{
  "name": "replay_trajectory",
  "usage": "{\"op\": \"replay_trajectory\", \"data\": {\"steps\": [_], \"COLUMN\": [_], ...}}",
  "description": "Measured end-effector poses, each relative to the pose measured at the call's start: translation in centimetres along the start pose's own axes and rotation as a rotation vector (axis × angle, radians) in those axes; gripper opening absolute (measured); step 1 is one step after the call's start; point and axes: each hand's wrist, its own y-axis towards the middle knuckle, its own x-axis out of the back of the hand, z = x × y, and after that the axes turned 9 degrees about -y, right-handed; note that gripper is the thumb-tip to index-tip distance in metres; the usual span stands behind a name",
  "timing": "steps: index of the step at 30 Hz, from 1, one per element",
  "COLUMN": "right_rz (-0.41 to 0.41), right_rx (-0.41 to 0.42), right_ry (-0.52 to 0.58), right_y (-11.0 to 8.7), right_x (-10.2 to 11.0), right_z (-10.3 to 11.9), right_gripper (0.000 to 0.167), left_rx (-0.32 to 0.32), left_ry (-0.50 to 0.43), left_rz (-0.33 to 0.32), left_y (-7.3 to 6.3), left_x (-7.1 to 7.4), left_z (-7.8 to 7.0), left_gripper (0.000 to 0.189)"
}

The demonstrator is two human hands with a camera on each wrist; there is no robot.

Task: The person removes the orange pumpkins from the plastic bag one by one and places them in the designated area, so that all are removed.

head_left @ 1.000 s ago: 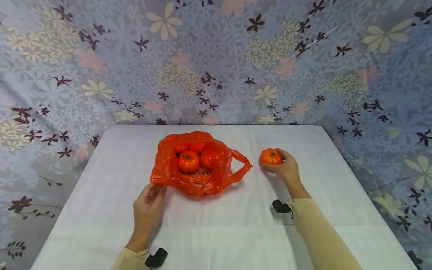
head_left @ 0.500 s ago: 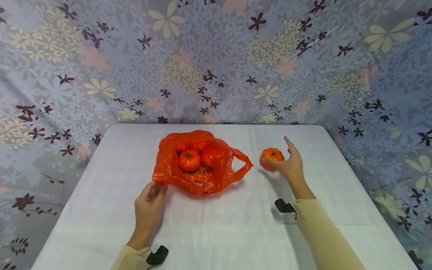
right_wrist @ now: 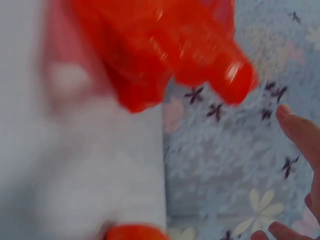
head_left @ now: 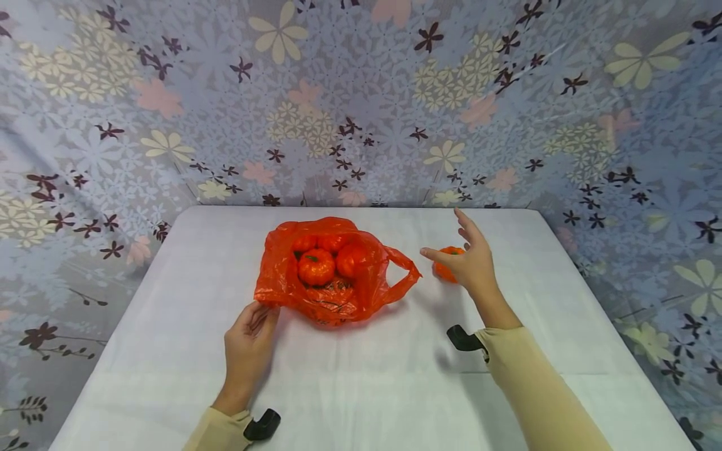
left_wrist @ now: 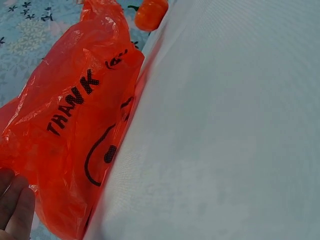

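A red plastic carrier bag (head_left: 383, 288) lies on its side with its mouth toward me, one handle loop pointing right. Several small orange pumpkins (head_left: 316, 268) show inside it. My left hand (head_left: 247, 347) pinches the bag's near left corner; in the left wrist view its fingers (left_wrist: 21, 212) are at the plastic beside the printed "THANK". Another orange pumpkin (head_left: 444, 272) sits on the table right of the bag, partly hidden by my right hand (head_left: 472, 260). That hand is spread above it, thumb and fingers wide apart, holding nothing.
A white cloth covers the table (head_left: 372, 388). Behind it and along both sides hangs a floral-patterned curtain (head_left: 361, 106). Black wrist pieces (head_left: 262, 426) stick out from both sleeves.
My right hand has let go of the loose pumpkin, spread its fingers and moved up and left toward the bag. The left hand stays at the bag's corner.
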Motion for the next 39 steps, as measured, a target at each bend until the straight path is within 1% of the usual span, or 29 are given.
{"op": "replay_trajectory", "data": {"steps": [3,6,9,12,15,19,22,25,30,37,39], "right_rz": [0.018,0.029,0.044,0.075,0.117,0.155,0.187,0.229,0.278,0.296,0.302], "right_rx": [0.041,0.08,0.109,0.136,0.169,0.208,0.215,0.196,0.187,0.185,0.191], "right_ry": [0.054,0.104,0.133,0.162,0.187,0.162,0.14,0.135,0.129,0.107,0.105], "right_y": [-0.3,-0.4,-0.5,-0.7,-0.9,-1.6,-2.2,-2.7,-3.0,-3.1,-3.2], "right_x": [-0.3,-0.7,-1.2,-1.9,-2.7,-3.7,-4.6,-5.7,-8.0,-10.7,-11.3], "right_z": [1.4,2.7,3.9,4.9,5.9,6.9,7.5,7.9,8.1,7.4,7.3], "right_gripper": [0.102,0.099,0.098,0.098,0.096,0.09,0.088,0.088,0.091,0.088,0.088], "left_rx": [-0.005,0.005,0.015,0.009,0.009,0.039,0.047,0.038,0.03,0.039,0.041], "left_ry": [0.001,0.012,0.024,0.035,0.033,0.035,0.043,0.043,0.057,0.047,0.061], "left_rz": [0.004,0.008,0.009,0.012,0.005,-0.003,0.007,0.017,0.01,0.006,0.005], "left_y": [0.1,0.1,0.2,0.2,0.1,-0.1,-0.2,-0.2,-0.1,-0.3,-0.3], "left_x": [-0.1,-0.1,-0.1,-0.1,0.1,0.3,0.4,0.4,0.6,0.5,0.4], "left_z": [-0.1,-0.2,-0.2,-0.1,1.2,3.3,3.7,3.8,4.0,4.0,4.0], "left_gripper": [0.027,0.027,0.027,0.027,0.028,0.029,0.028,0.029,0.029,0.027,0.027]}}
